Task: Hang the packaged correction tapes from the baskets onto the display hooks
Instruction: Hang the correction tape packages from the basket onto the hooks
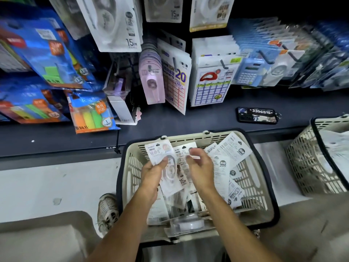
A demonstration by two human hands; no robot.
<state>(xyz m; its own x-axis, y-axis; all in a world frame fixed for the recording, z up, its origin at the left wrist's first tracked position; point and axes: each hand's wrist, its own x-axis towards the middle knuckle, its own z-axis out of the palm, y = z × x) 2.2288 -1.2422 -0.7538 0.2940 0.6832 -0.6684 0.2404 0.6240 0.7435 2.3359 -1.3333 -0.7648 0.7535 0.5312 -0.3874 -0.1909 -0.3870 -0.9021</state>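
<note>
Both hands (153, 173) gripping packets (170, 167) over basket (132, 167)

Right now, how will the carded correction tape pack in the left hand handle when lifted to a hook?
The white carded correction tape pack probably stays fairly stiff: its card stands unbent above the left hand. Likely light, since a finger grip carries it. The clear blister may be slippery, so gripping the card seems safer.

Bare forearms, no sleeves; one mesh sneaker (107, 212) visible.
</note>
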